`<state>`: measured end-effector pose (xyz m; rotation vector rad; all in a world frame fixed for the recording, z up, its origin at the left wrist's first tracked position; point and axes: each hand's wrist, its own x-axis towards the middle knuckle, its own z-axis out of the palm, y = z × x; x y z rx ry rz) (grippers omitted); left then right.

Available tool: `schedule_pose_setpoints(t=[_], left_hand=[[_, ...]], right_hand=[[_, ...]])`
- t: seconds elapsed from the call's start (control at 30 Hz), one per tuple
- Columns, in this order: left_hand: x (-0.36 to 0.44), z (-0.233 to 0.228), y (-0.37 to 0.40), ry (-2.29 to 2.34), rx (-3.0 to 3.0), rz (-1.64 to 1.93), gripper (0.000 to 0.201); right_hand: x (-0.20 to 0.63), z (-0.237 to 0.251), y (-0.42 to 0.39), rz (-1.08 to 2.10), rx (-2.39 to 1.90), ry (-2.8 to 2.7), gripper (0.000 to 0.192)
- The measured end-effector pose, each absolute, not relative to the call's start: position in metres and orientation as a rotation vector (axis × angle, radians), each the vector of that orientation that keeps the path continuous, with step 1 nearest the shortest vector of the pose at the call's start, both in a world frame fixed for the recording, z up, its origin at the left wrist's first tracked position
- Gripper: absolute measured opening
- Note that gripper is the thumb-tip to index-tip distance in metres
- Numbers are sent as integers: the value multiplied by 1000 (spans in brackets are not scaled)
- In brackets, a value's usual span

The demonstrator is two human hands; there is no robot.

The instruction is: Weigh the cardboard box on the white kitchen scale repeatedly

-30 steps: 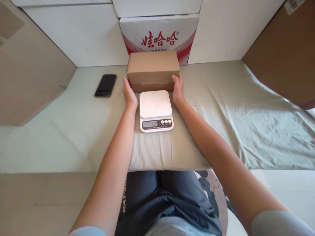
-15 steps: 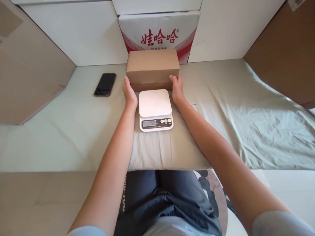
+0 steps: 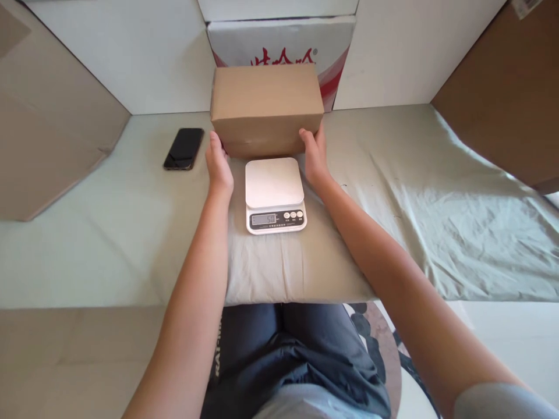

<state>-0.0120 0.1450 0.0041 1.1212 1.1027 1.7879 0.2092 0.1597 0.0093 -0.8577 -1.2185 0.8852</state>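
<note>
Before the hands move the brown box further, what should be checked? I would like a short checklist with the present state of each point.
1. Left hand on the box's left end: ok.
2. Right hand on the box's right end: ok.
3. Box level between the hands: ok, no visible tilt.
4. Scale platform bare: ok, nothing lies on it.
5. Scale display at zero: cannot tell, the digits are too small to read.
6. Phone out of the way: ok, it lies apart, left of the left hand.
</note>
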Motion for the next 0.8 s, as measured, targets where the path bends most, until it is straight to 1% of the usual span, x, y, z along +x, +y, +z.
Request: schedule_pose_setpoints(t=[0.1, 0.2, 0.3, 0.4, 0.53, 0.8], left_hand=[[-17, 18, 124, 1021, 1212, 1762, 61], [-16, 25, 82, 982, 1285, 1720, 70], [-8, 19, 33, 1034, 1296, 1701, 76], [0, 8, 1, 1080, 1284, 1700, 82], [2, -2, -7, 1099, 1258, 1716, 82], [0, -6, 0, 1137, 1201, 1714, 86]], right_hand=[[216, 33, 136, 827, -835, -1257, 51], [233, 45, 97, 791, -841, -1341, 51], [251, 34, 56, 771, -878, -1473, 70], [258, 14, 30, 769, -880, -1480, 80], [252, 0, 22, 803, -871, -1446, 83], [249, -2, 28, 849, -873, -1430, 76]])
